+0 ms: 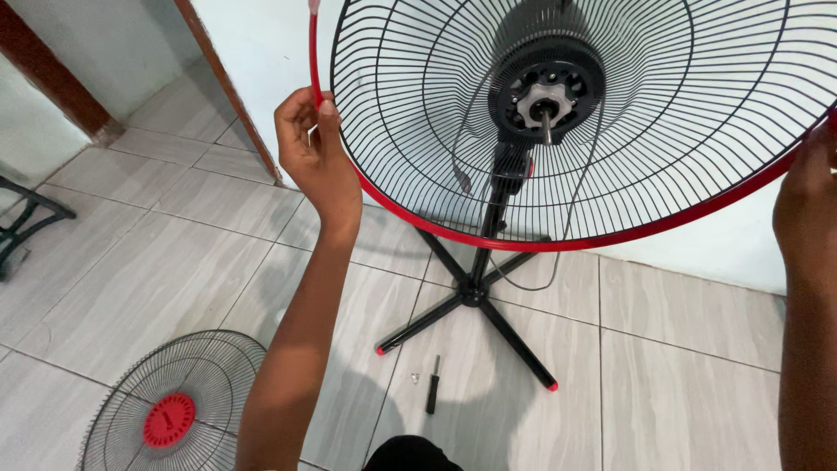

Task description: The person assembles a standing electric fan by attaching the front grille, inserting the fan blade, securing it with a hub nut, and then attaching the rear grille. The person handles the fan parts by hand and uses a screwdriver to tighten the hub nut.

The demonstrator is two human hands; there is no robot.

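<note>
The rear grille [610, 131] runs off the top and right edges.

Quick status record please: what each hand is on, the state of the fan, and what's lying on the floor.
left hand: grips the red rim of the rear grille at its left edge
right hand: on the same rim at the right edge, partly out of frame
rear grille: black wire, mounted on the fan, no blade fitted
motor hub: bare shaft showing
stand: black cross base, red-tipped feet, on tiled floor
front grille: lying flat on floor at lower left, red centre cap
screwdriver: on floor near base
small metal part: beside screwdriver, kind unclear
</note>
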